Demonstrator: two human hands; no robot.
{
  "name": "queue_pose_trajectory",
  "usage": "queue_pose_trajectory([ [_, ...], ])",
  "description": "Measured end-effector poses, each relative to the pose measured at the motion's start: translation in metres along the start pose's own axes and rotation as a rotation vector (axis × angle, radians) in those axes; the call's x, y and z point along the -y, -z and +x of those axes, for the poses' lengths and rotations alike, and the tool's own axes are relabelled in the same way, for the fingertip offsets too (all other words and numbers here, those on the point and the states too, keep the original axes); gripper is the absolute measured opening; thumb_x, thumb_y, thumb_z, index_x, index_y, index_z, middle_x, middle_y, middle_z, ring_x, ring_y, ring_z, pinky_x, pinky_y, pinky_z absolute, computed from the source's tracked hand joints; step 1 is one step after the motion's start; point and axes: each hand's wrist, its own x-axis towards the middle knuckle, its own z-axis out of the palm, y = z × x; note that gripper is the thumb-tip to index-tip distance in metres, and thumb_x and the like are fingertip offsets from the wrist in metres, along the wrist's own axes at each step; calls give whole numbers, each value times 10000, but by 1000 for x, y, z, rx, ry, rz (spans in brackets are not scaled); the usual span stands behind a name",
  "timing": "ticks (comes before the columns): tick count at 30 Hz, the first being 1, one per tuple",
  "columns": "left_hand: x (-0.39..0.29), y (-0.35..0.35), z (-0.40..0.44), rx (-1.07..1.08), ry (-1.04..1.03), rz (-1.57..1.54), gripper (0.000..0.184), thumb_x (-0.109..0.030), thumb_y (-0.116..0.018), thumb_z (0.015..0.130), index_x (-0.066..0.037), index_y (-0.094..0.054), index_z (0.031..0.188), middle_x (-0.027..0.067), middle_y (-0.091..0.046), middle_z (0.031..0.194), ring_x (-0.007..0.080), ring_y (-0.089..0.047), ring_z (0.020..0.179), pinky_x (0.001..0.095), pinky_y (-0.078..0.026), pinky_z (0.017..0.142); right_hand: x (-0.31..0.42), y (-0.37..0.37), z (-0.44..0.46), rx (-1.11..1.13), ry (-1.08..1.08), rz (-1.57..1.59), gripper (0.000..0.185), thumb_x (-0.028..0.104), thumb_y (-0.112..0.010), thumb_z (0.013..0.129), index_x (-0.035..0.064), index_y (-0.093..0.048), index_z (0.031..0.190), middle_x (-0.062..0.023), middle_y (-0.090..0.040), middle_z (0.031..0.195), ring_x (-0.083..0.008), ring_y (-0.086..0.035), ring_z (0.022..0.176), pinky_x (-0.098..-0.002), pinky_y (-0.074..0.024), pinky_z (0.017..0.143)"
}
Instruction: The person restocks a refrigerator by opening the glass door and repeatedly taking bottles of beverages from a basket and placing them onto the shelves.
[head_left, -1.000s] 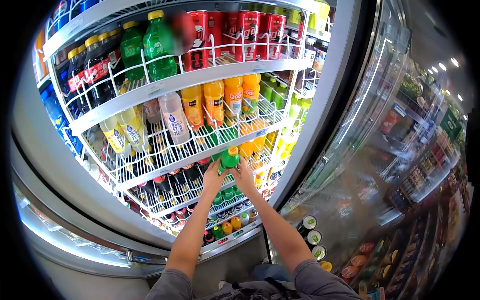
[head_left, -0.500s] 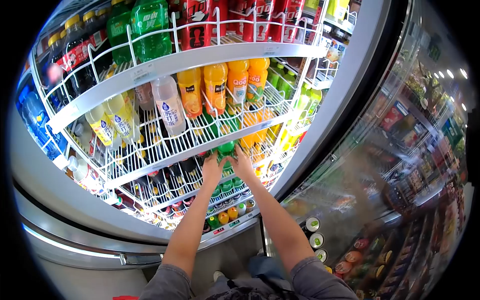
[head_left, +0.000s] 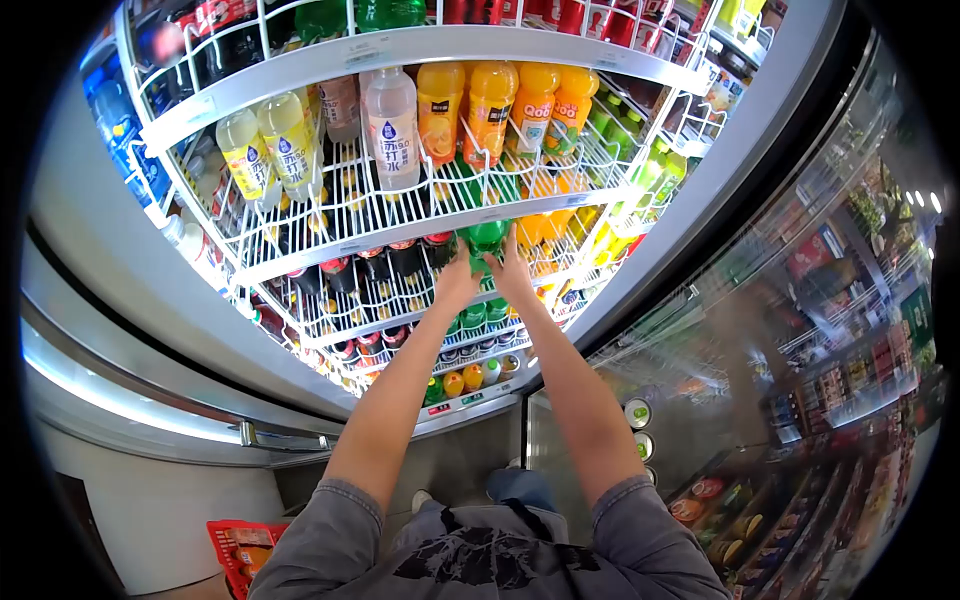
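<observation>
A green plastic bottle [head_left: 487,236] sits between my two hands on a wire shelf of the drinks fridge, its upper part partly hidden by the white shelf edge above. My left hand [head_left: 458,277] grips it from the left, and my right hand [head_left: 513,272] from the right, fingers curled around its sides. Bottles of orange drink [head_left: 545,228] stand just right of my right hand. Dark bottles with red labels [head_left: 405,258] are to the left of my left hand.
Above, a wire shelf [head_left: 360,240] carries soda water bottles [head_left: 392,135] and orange juice bottles [head_left: 490,110]. The glass door [head_left: 690,390] stands open on the right. A red basket [head_left: 228,550] is at lower left; cans [head_left: 638,412] show behind the door.
The view has shifted, so the shelves appear further right and higher. More of the green bottle shows between my hands. The red basket has come further into view.
</observation>
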Motion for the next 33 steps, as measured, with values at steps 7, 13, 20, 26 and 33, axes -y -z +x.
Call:
queue_pose_trajectory([
  [7,10,33,-69,-86,-112,-137,847,-184,-647,864,69,-132,1487,350,-459,1345,476,-517,1184,450,-449,995,32,24,-19,66,-141,13,1024,164,-726,808,-62,-5,1500,-350,-541,1254,-447,-617,1052,-417,-513,819],
  [13,23,65,-136,-202,-246,-295,758,-183,-643,889,48,-228,1480,301,-524,1313,435,-538,1184,429,-445,985,94,32,-78,-32,-50,-21,1006,165,-722,818,-63,-24,1506,-363,-357,1427,-488,-398,1304,-453,-385,1045],
  [20,7,111,-206,-153,-205,-502,652,-146,-640,904,-15,-340,1467,218,-592,1265,351,-586,1150,412,-460,959,161,37,-141,-165,-61,157,867,218,-751,836,-36,-242,1491,-260,-469,1391,-355,-496,1266,-401,-432,1012],
  [26,5,124,-265,-149,-196,-578,552,-141,-641,906,-57,-446,1416,182,-638,1205,280,-646,1042,375,-500,882,222,56,-197,-86,-172,443,660,166,-665,915,37,-333,1471,-190,-535,1328,-256,-553,1206,-362,-511,915],
  [33,-2,126,-325,-219,-165,-660,478,-112,-620,932,-28,-475,1379,139,-633,1208,176,-638,1014,292,-508,858,256,78,-238,43,-197,643,575,138,-614,951,31,-359,1455,-156,-513,1350,-231,-535,1219,-326,-474,969],
])
